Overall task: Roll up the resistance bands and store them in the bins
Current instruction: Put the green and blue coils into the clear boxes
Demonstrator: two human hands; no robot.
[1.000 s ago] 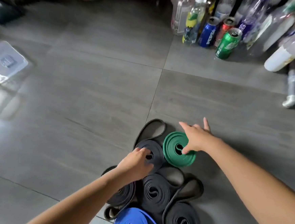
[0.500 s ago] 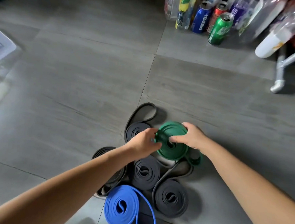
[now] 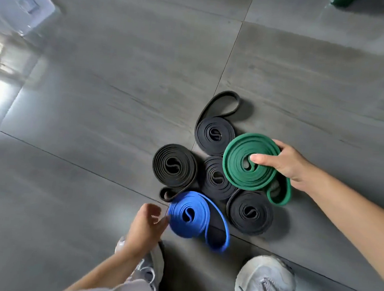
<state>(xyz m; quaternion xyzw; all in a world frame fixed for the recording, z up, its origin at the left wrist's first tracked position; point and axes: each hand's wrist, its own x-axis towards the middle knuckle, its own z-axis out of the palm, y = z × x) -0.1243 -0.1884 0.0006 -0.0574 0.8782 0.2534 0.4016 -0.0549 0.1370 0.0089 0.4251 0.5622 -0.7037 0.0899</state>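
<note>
Several rolled resistance bands lie clustered on the grey tiled floor. My right hand (image 3: 283,166) grips the green roll (image 3: 237,169), thumb on its centre, lifted above the black rolls; its loose tail hangs below my wrist. Beneath it sit one black roll (image 3: 212,135) at the far side with a loose loop, another black roll (image 3: 173,167) on the left, a third black roll (image 3: 216,179) in the middle and a nearer black roll (image 3: 250,212). The blue roll (image 3: 187,216) lies nearest me. My left hand (image 3: 145,224) hovers open just left of the blue roll, fingertips close to it.
A clear plastic bin lid (image 3: 20,10) lies at the far left on the floor. My two grey shoes (image 3: 265,284) stand at the bottom edge. A green can (image 3: 340,1) shows at the top right corner.
My left hand let go of the green roll and dropped back toward the blue roll. My right hand now holds the green roll alone. The view tilted down, bringing my shoes in.
</note>
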